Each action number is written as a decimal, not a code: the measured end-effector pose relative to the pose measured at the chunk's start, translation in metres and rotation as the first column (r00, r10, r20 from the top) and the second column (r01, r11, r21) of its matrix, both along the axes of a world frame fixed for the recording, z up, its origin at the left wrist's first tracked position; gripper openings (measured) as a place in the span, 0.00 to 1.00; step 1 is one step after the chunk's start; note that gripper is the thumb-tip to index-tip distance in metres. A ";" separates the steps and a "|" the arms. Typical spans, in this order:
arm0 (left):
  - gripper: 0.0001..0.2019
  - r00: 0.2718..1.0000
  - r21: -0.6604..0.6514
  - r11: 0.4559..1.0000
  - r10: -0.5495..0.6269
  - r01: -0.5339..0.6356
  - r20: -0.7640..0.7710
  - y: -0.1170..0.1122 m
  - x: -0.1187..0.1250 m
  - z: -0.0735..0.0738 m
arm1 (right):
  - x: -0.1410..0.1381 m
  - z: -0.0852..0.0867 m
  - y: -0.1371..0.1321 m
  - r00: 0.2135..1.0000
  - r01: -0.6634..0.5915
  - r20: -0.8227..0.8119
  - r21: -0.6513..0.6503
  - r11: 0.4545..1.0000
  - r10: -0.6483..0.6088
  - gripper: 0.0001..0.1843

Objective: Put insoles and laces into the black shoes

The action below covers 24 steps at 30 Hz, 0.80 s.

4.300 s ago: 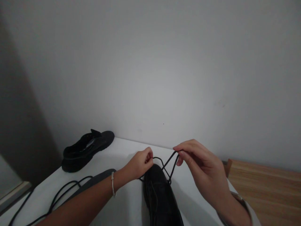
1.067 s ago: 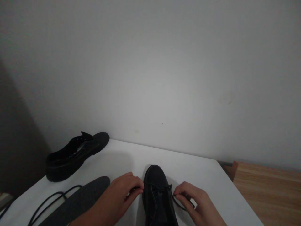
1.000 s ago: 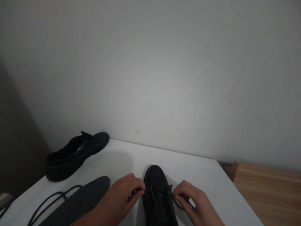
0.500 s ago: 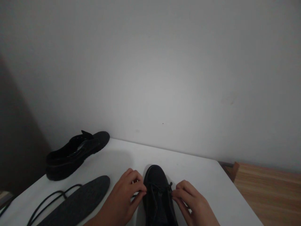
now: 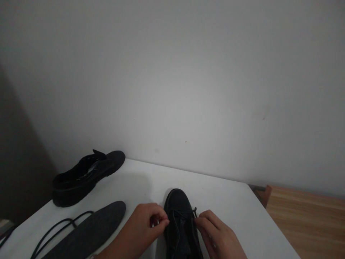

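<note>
A black lace-up shoe (image 5: 178,200) lies on the white table with its toe pointing away from me; its heel is cut off by the lower edge of the view. A dark shoelace (image 5: 194,211) crosses the front of its opening, one short end sticking up at the right. At the left eyelet edge, my left hand (image 5: 147,225) is closed in a pinch, apparently on the lace, which is mostly hidden by the fingers. Thumb and fingers of my right hand (image 5: 217,230) pinch the right eyelet flap, just below that lace end.
Another black shoe (image 5: 86,176), its tongue raised, stands at the back left of the white table (image 5: 215,185). Nearer lie a dark grey insole (image 5: 94,226) and a loose black lace (image 5: 54,232). A pale wall rises behind; a wooden surface (image 5: 307,216) is at the right.
My left fingers have curled tighter and shifted slightly right, against the shoe's edge. My right hand has moved a little left and closer to the flap. The shoe has barely moved.
</note>
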<state>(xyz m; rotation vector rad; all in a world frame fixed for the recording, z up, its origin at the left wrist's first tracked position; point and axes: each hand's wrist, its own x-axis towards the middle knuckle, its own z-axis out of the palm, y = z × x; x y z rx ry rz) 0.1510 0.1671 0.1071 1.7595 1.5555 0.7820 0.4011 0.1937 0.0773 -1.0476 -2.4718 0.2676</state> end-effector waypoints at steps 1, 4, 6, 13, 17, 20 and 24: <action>0.05 1.000 -0.008 1.000 -0.003 0.003 0.014 0.001 0.000 -0.001 | -0.001 0.001 -0.001 1.000 -0.004 -0.026 -0.006 1.000 0.004 0.18; 0.08 1.000 0.046 0.999 -0.020 0.021 -0.024 0.000 -0.001 -0.006 | -0.003 0.006 -0.005 0.996 -0.005 -0.087 -0.050 0.999 0.001 0.17; 0.09 0.992 0.113 0.992 -0.046 0.059 -0.116 -0.003 0.000 -0.008 | -0.003 0.008 -0.008 0.996 0.004 -0.087 -0.089 0.996 -0.012 0.16; 0.14 0.915 0.006 0.989 -0.133 0.146 -0.380 -0.017 0.021 0.025 | -0.012 0.011 -0.011 0.969 0.054 0.241 -0.020 0.998 -0.048 0.28; 0.11 0.820 -0.035 0.978 -0.193 0.207 -0.539 -0.020 0.034 0.046 | -0.026 0.011 -0.011 0.930 0.034 0.358 0.145 0.989 -0.084 0.29; 0.13 0.715 -0.013 0.954 -0.234 0.300 -0.659 -0.016 0.041 0.049 | -0.036 0.012 -0.011 0.921 0.041 0.372 0.215 0.976 -0.120 0.23; 0.12 0.616 -0.047 0.937 -0.264 0.345 -0.742 -0.006 0.052 0.045 | -0.044 0.015 -0.011 0.927 0.039 0.355 0.231 0.972 -0.122 0.21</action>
